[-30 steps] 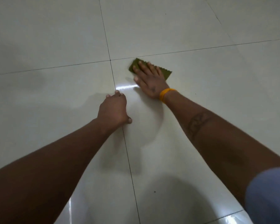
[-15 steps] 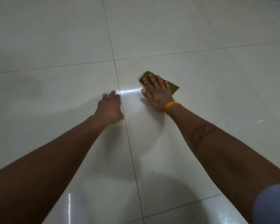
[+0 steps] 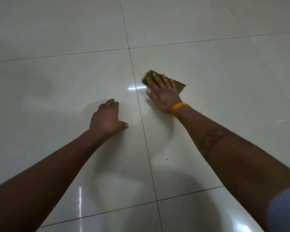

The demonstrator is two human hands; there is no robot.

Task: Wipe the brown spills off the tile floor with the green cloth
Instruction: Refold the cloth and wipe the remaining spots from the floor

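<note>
**Cloth under the right hand, beside the tile joint**

I am seeing the green cloth (image 3: 164,81) lying flat on the tile floor (image 3: 224,67), just to the right of the dark joint line (image 3: 137,97) that is running toward me. The right hand (image 3: 162,92) is pressing on the cloth with the palm down and the fingers spread flat, so it is covering most of the cloth; only the far corner and the zigzag right edge are showing. An orange band (image 3: 178,109) is sitting on that wrist. The left hand (image 3: 107,119) is resting on the next tile, left of the joint, with curled fingers and the thumb out, holding nothing. A small dark speck (image 3: 167,159) is lying nearer to me. I am not making out any brown spill.
</note>
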